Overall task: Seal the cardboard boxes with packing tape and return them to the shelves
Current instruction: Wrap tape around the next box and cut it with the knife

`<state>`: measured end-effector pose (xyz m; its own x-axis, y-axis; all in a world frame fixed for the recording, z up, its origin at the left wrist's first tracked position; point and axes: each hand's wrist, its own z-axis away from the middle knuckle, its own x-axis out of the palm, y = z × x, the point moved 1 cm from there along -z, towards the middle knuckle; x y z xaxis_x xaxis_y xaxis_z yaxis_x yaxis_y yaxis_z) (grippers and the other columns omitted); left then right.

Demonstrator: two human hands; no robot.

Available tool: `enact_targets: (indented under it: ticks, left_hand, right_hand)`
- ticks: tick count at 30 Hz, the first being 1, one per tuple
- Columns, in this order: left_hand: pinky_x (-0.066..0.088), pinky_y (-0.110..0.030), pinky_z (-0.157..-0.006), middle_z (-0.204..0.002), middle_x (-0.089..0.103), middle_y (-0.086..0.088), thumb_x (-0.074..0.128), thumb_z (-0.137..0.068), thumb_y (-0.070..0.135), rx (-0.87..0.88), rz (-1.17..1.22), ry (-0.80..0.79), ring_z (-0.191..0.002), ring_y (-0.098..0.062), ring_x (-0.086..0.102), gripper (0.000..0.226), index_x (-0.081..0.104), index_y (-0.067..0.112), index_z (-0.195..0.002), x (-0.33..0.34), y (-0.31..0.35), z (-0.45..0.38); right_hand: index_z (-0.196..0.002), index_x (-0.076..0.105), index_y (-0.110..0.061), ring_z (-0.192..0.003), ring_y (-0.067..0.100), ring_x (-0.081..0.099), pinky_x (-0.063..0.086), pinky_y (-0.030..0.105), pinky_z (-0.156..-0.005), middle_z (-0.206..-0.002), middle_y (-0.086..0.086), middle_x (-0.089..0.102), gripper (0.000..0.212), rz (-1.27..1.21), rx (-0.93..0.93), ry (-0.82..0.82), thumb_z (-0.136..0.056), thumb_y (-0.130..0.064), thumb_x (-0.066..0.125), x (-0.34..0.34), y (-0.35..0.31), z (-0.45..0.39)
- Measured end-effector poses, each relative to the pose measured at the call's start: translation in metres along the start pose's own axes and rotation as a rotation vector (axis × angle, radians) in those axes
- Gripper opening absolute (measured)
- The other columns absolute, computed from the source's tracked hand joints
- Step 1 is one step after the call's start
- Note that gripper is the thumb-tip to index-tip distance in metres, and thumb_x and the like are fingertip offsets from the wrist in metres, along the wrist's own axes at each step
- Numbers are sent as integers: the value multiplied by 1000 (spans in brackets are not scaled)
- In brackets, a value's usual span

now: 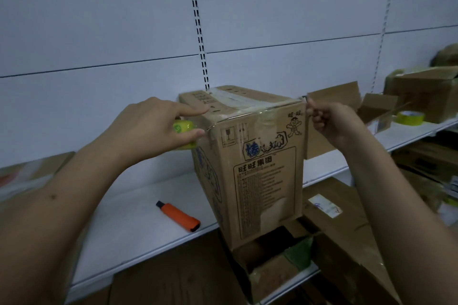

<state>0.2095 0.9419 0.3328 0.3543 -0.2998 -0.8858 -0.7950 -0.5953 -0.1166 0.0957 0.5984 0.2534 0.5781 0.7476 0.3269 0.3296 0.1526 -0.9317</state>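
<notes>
Now your left hand (158, 124) grips the yellow tape roll (183, 131) at the left top edge of the box (257, 168), index finger pressing the lid. Your right hand (329, 121) pinches something thin at the right top corner; what it is, I cannot tell. Between them, tape (245, 112) runs left-right along the front edge. The box overhangs the shelf (138, 218).
</notes>
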Motion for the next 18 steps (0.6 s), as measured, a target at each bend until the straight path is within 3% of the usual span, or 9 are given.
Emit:
enact_targets:
  ticks: [3, 5, 8, 10, 12, 14, 16, 18]
  left_hand:
    - [36, -31, -62, -77, 54, 18, 47, -89, 68, -8, 16, -51, -73, -11, 43, 45, 39, 66, -133, 7, -2, -6]
    - [37, -30, -61, -71, 44, 21, 46, -90, 66, 7, 40, -97, -66, -3, 43, 44, 33, 69, -132, 14, -2, -12]
    - [43, -25, -68, -99, 60, 19, 45, -88, 67, 26, 183, -200, -75, 2, 52, 51, 28, 71, -136, 22, -6, -20]
    - [42, -18, -76, -124, 56, 21, 46, -85, 67, 31, 308, -241, -92, 0, 55, 55, 29, 71, -137, 24, -8, -24]
    - [46, -16, -80, -141, 49, 22, 50, -87, 63, 34, 429, -276, -102, -2, 58, 53, 31, 71, -136, 27, -7, -24]
    - [58, -25, -69, -140, 49, 22, 56, -91, 51, 12, 604, -311, -90, -9, 70, 53, 36, 68, -137, 30, -5, -21]
    - [61, -30, -61, -137, 49, 23, 59, -93, 42, 0, 717, -330, -79, -13, 73, 55, 37, 64, -139, 32, -3, -21]
    - [61, -30, -62, -136, 53, 20, 59, -93, 40, 5, 762, -331, -76, -17, 74, 55, 38, 62, -139, 35, -3, -22]
  right_hand:
    - [-80, 62, -8, -61, 9, 43, 34, 19, -58, -63, -2, 55, 14, 81, 9, 21, -93, -12, 62, 8, 4, 5]
    - [-81, 66, -11, -68, 14, 50, 44, 25, -65, -71, 3, 59, 19, 347, -71, 48, -95, -23, 63, 11, -4, 12]
    - [-100, 71, -20, -83, 18, 61, 54, 38, -75, -94, 1, 69, 27, 916, -193, 75, -96, -44, 59, 7, -11, 10]
    - [-125, 64, -22, -94, 18, 62, 52, 36, -76, -111, 1, 69, 44, 1215, -203, 146, -92, -51, 62, 4, -8, 7]
    - [-127, 65, -20, -98, 13, 63, 52, 31, -80, -118, -1, 69, 42, 1051, -304, 295, -94, -46, 61, 2, -5, 11]
    - [-120, 69, -20, -91, 0, 61, 49, 19, -80, -109, -8, 71, 31, 831, -589, 424, -101, -37, 52, 8, -7, 19]
    - [-119, 70, -22, -91, -8, 59, 46, 12, -82, -106, -16, 67, 31, 792, -748, 364, -105, -33, 44, 27, -7, 21]
    - [-114, 73, -20, -94, -6, 58, 43, 10, -84, -106, -15, 67, 35, 801, -766, 260, -107, -31, 41, 50, 4, 17]
